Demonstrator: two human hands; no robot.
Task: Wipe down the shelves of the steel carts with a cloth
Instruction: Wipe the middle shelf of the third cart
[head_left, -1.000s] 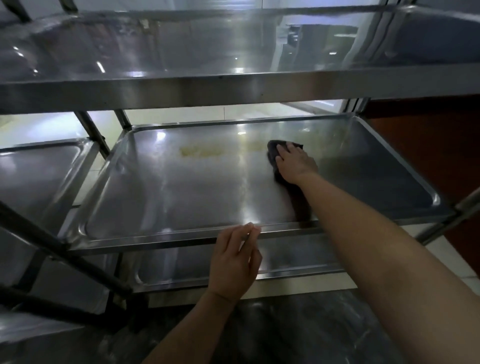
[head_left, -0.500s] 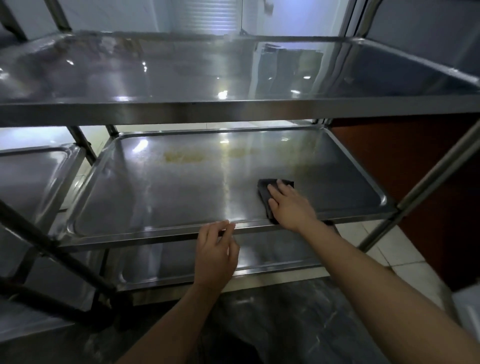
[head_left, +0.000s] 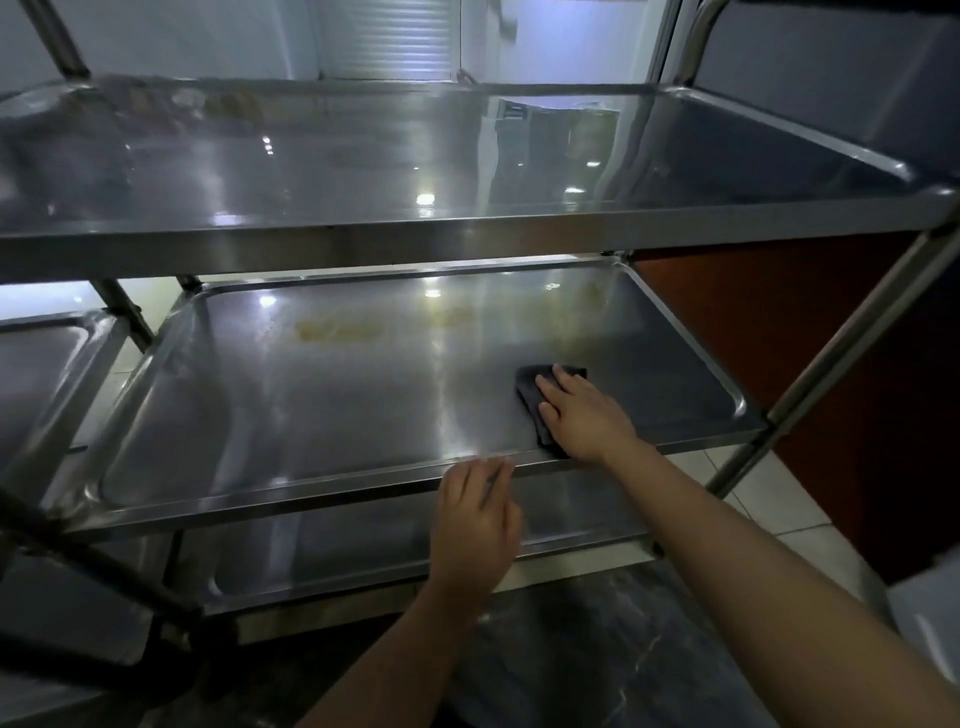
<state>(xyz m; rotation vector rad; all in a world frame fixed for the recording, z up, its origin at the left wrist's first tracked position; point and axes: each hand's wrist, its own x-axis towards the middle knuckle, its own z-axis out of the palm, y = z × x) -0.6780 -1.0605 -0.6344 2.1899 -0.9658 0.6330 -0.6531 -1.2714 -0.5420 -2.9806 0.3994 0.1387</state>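
A steel cart fills the view with three shelves. My right hand (head_left: 584, 415) lies flat with straight fingers on a dark cloth (head_left: 530, 395), pressing it onto the middle shelf (head_left: 311, 415) near its front right. A yellowish stain (head_left: 337, 330) marks the back of that shelf. My left hand (head_left: 478, 525) rests on the shelf's front rim, fingers over the edge. The top shelf (head_left: 363, 171) is shiny with faint smears at its back left. The bottom shelf (head_left: 337, 545) shows below the rim.
A second steel cart (head_left: 36, 374) stands at the left, its dark frame bar crossing low left. The upright post (head_left: 841, 358) of the cart runs at the right, in front of a reddish-brown wall (head_left: 769, 338). Dark marbled floor (head_left: 571, 649) lies below.
My right hand drew the cloth from the shelf's back middle toward the front right edge, then a little further right. The left hand stayed on the front rim.
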